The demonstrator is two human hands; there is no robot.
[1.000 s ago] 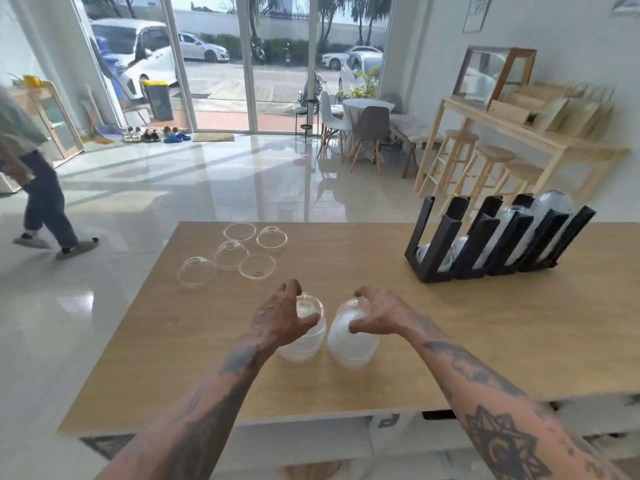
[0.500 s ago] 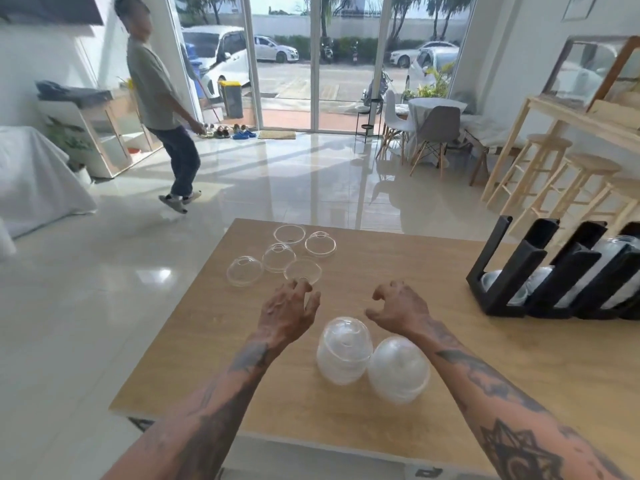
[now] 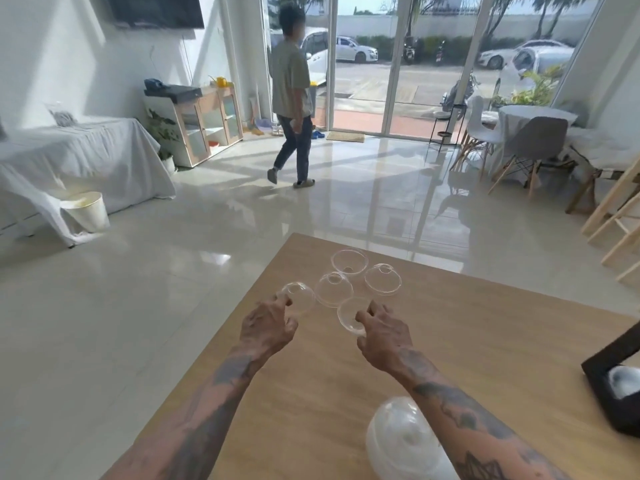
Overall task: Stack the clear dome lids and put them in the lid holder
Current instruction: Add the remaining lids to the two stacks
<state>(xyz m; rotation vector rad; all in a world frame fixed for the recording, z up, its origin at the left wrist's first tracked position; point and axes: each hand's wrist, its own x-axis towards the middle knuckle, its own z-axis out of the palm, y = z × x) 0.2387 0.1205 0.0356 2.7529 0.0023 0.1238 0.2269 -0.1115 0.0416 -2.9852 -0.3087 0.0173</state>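
Several loose clear dome lids lie near the table's far left corner. My left hand (image 3: pixel 268 325) hovers with its fingers spread and its fingertips at the leftmost lid (image 3: pixel 300 295). My right hand (image 3: pixel 384 334) reaches the nearest lid (image 3: pixel 349 318), thumb and fingers apart at its right rim; the lid rests on the table. Three more lids (image 3: pixel 349 261) (image 3: pixel 382 279) (image 3: pixel 333 289) lie just beyond. A stack of nested lids (image 3: pixel 401 441) lies on its side under my right forearm. A corner of the black lid holder (image 3: pixel 604 367) shows at the right edge, with lids inside.
The wooden table (image 3: pixel 485 341) ends just left of and beyond the loose lids. A person (image 3: pixel 292 95) walks across the tiled floor towards the glass doors. Wooden stools (image 3: pixel 613 216) stand to the right of the table.
Both hands let go of the two lid stacks and moved forward and left to the loose lids. My view turned left, so the holder slid to the right edge. The person walked further away.
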